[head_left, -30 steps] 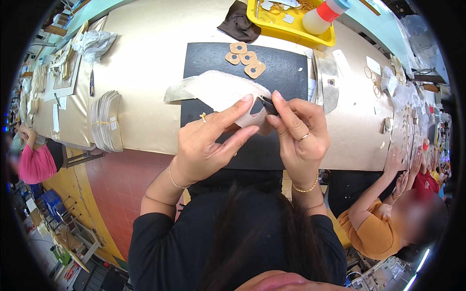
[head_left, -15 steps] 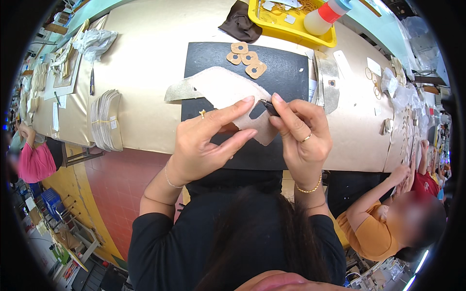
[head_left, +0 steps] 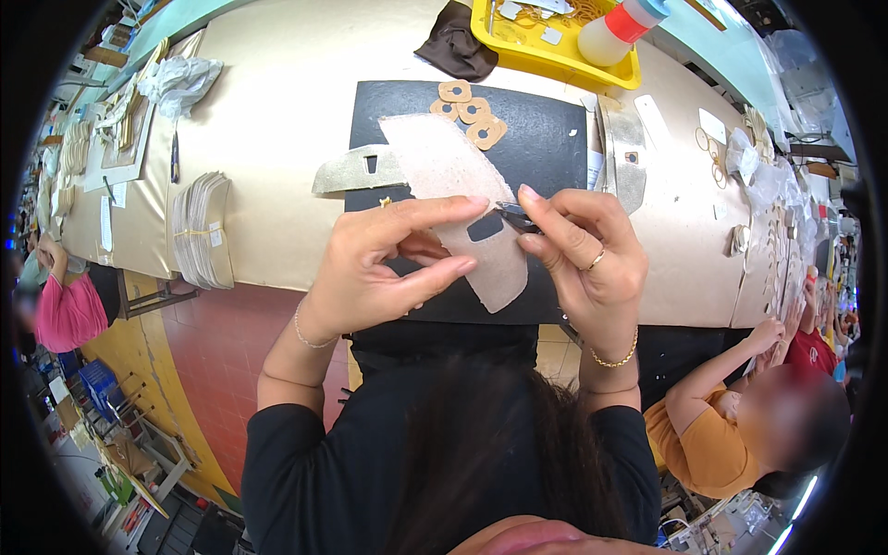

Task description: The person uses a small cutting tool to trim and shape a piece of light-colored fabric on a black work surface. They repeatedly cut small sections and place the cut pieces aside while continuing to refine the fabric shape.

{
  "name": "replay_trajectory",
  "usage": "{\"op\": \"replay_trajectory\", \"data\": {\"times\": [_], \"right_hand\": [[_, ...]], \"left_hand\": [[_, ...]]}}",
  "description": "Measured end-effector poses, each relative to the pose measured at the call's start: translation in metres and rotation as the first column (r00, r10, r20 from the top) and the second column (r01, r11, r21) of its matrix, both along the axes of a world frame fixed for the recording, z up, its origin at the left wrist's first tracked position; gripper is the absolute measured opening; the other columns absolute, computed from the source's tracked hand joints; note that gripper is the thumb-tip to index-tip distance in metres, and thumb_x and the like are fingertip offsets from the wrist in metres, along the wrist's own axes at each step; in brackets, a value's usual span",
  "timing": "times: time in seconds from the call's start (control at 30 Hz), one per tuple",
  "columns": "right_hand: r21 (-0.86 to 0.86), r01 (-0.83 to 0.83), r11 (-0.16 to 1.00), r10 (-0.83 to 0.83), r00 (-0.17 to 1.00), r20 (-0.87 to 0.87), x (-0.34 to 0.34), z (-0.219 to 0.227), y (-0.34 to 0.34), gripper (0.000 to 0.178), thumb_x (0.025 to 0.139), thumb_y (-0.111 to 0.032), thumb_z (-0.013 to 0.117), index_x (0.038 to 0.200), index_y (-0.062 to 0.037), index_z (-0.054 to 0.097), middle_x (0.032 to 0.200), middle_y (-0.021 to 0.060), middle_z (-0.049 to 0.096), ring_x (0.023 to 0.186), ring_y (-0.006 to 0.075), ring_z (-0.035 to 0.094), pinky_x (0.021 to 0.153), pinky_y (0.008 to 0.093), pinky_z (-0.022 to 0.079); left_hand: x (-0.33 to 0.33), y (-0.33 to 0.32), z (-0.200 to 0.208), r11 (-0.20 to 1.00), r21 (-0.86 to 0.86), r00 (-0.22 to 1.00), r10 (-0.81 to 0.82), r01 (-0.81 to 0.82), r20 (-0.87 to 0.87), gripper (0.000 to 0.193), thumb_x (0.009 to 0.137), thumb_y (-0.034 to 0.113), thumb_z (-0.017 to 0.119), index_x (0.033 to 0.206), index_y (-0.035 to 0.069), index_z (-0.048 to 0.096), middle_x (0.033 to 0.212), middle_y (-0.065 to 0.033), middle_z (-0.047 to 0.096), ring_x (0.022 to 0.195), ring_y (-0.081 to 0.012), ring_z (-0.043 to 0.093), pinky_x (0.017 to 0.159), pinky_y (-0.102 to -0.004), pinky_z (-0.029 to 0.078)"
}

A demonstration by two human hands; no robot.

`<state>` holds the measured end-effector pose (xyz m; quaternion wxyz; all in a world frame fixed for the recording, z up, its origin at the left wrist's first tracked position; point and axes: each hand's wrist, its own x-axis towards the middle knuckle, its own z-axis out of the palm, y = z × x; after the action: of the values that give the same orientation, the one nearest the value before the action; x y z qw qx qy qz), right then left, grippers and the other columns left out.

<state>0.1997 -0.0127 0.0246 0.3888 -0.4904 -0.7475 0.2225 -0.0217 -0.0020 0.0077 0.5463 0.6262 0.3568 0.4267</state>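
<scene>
My left hand (head_left: 388, 264) pinches a long beige cut piece (head_left: 442, 171) with a rectangular hole, holding it above a black mat (head_left: 546, 139). Its finger and thumb grip the piece's middle. My right hand (head_left: 583, 254) holds a small dark tool (head_left: 516, 218) at the edge of that hole, touching the piece. Several tan ring-shaped patches (head_left: 470, 111) lie on the mat's far side. A silvery flat piece (head_left: 351, 169) lies at the mat's left edge.
A yellow tray (head_left: 555, 51) with a white bottle (head_left: 618, 26) stands at the back. A dark cloth (head_left: 455, 44) lies beside it. A stack of pale sheets (head_left: 203, 227) sits at the left. Another person in orange (head_left: 731, 407) works at lower right.
The beige piece has been straightened and turned, so its long end now points away over the mat. Both hands stay at the hole.
</scene>
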Motion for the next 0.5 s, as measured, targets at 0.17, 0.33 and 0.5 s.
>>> {"op": "replay_trajectory", "data": {"times": [0.17,0.33,0.5], "right_hand": [[0.037,-0.025,0.999,0.024,0.999,0.037,0.001,0.004,0.003,0.047,0.07,0.006,0.079,0.114,-0.0094,0.075,0.091,0.0033,0.058,0.074,0.014,0.057,0.064,0.0262,0.049],[0.11,-0.11,0.988,0.098,0.989,0.112,0.007,0.006,0.006,0.049,0.066,0.006,0.08,0.112,-0.0096,0.076,0.091,0.0035,0.061,0.074,0.0156,0.06,0.063,0.0273,0.049],[0.081,-0.207,0.975,0.199,0.974,0.105,0.015,0.009,0.01,0.049,0.066,0.0,0.081,0.113,-0.0102,0.075,0.091,0.0045,0.061,0.075,0.0167,0.061,0.063,0.0289,0.049]], "left_hand": [[-0.003,0.005,0.002,0.999,0.014,1.0,-0.029,0.029,0.006,0.046,0.081,-0.003,0.076,0.125,0.003,0.066,0.115,-0.0118,0.07,0.081,-0.01,0.07,0.074,-0.0221,0.058],[-0.015,0.011,0.011,0.888,-0.435,0.986,-0.103,0.151,0.132,0.053,0.075,-0.009,0.077,0.125,-0.006,0.06,0.112,-0.0184,0.068,0.082,-0.0145,0.072,0.07,-0.0213,0.058],[-0.017,0.022,0.015,0.781,-0.547,0.946,-0.168,0.3,0.279,0.06,0.072,-0.01,0.078,0.128,-0.009,0.055,0.11,-0.0201,0.069,0.081,-0.0145,0.073,0.07,-0.02,0.057]]}}
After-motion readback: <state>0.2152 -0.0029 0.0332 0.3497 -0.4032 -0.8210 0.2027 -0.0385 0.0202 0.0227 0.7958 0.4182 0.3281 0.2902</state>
